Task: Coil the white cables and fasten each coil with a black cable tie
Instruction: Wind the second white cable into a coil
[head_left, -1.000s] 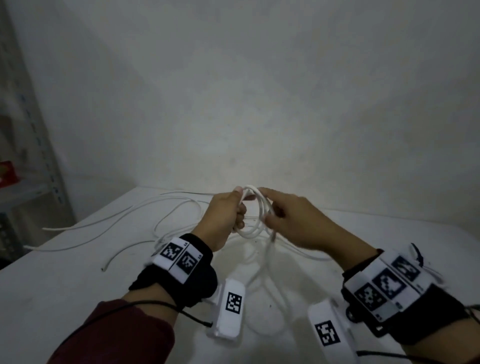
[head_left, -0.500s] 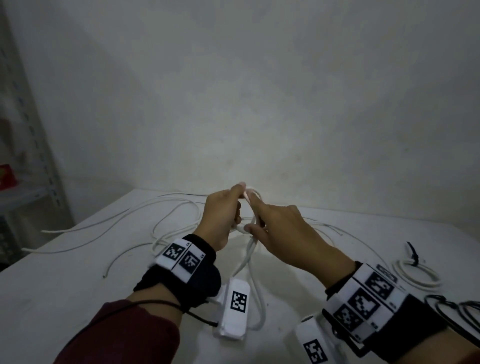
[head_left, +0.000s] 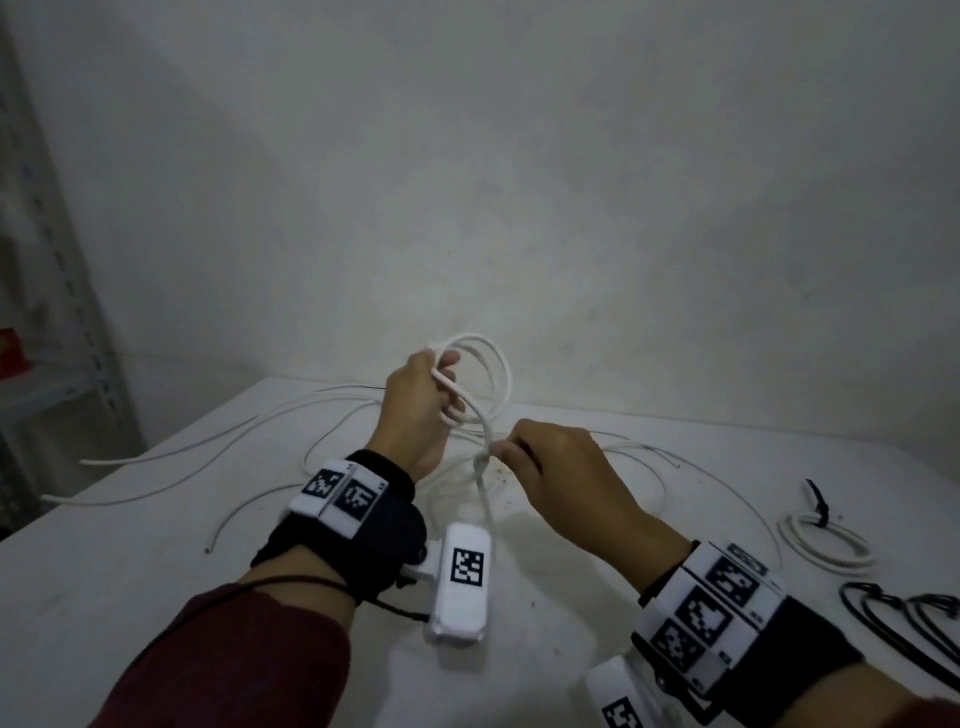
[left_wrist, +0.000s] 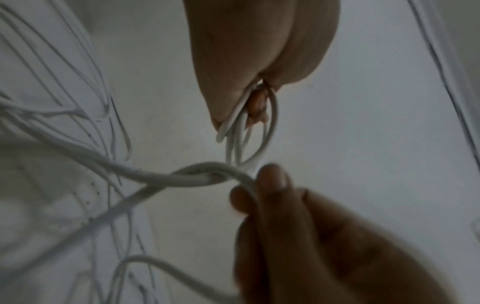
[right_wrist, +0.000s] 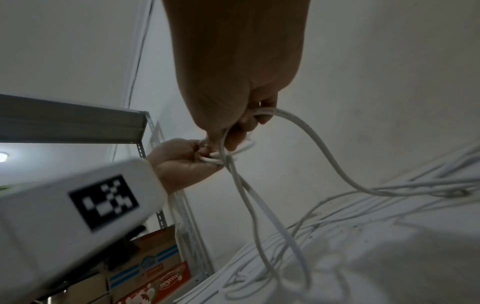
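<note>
Head view: left hand (head_left: 418, 410) grips the cable coil (head_left: 480, 379) at centre frame, lifted off the table (head_left: 130, 571). Right hand (head_left: 558, 478) pinches the trailing strand just below.

Risk: loops springing out of the left grip if the strand snags on the loose cables (head_left: 208, 447).

The coil stands roughly upright, its long axis near vertical.

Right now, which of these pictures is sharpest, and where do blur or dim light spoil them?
Head view: sharpest though dim and grainy; the looped white cable in the left hand reads clearly, and walls bow from the wide lens. Left wrist view: the right hand is a dark, out-of-focus mass. Right wrist view: the white tagged camera housing is smeared, and a ceiling lamp glares at the left edge.
</note>
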